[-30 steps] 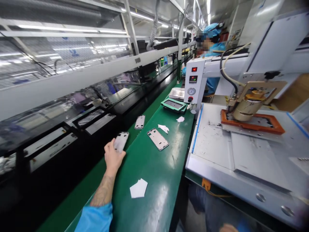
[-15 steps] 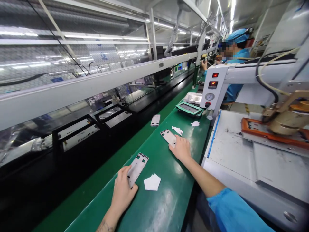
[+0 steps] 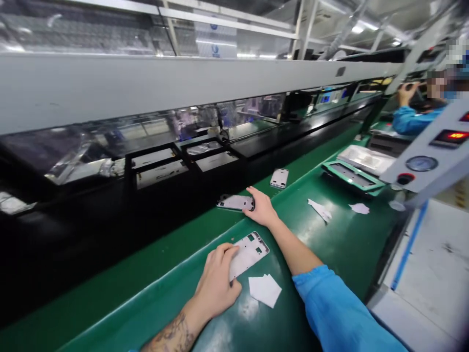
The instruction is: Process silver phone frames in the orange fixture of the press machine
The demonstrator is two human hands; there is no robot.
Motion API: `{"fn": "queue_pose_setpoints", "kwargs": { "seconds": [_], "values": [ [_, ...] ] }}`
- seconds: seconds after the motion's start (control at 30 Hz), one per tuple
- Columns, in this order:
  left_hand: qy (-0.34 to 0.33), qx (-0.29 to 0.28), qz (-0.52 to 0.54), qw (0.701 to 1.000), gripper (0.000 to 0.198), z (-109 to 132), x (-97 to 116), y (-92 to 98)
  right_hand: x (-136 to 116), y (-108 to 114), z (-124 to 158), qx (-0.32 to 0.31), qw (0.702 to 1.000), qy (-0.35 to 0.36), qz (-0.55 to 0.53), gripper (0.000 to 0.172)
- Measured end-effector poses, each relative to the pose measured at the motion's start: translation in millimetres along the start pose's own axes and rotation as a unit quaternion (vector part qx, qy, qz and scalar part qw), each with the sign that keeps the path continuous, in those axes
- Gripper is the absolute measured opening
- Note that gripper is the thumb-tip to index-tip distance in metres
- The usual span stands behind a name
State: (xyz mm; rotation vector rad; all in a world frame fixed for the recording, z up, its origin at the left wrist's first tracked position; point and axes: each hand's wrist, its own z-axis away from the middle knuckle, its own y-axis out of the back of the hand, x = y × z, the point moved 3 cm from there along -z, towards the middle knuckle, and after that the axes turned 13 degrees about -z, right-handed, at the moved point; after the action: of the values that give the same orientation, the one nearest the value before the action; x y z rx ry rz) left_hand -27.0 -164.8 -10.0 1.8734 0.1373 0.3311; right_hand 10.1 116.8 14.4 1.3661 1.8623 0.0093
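My left hand (image 3: 217,283) lies on the near end of a white phone frame (image 3: 251,251) that rests flat on the green bench (image 3: 330,244), fingers curled over its edge. My right hand (image 3: 261,209) reaches across to the far edge of the bench and grips a second white phone frame (image 3: 234,202) by its right end, holding it level over the black conveyor (image 3: 176,205). A third phone frame (image 3: 279,178) lies further along the belt's edge.
White paper scraps (image 3: 264,289) lie beside my left hand, with more paper scraps (image 3: 319,209) further on. A green fixture tray (image 3: 351,175) and a grey control box (image 3: 425,156) stand at the right. A co-worker's blue sleeve (image 3: 412,120) shows far right.
My right hand has carried its phone frame from the middle of the bench to the conveyor's edge. My left hand stays on its frame. The view has swung left and down.
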Motion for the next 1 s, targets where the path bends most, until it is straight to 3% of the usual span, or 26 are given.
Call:
{"fn": "queue_pose_setpoints", "kwargs": {
  "seconds": [0.13, 0.23, 0.53, 1.0],
  "values": [
    [0.007, -0.006, 0.013, 1.000, 0.077, 1, 1, 1.8, 18, 11, 6, 0.115, 0.986, -0.066, -0.096, 0.058],
    [0.010, -0.002, 0.016, 1.000, 0.075, 1, 1, 1.2, 25, 22, 22, 0.144, 0.971, -0.129, -0.138, 0.039],
    [0.019, -0.010, 0.021, 1.000, 0.064, -1, 0, 1.2, 0, 10, 49, 0.031, 0.977, -0.124, -0.169, 0.028],
    [0.028, -0.014, 0.042, 0.999, 0.061, -2, -1, 2.1, 5, 8, 47, 0.004, 0.973, -0.135, -0.188, 0.033]
  ]
}}
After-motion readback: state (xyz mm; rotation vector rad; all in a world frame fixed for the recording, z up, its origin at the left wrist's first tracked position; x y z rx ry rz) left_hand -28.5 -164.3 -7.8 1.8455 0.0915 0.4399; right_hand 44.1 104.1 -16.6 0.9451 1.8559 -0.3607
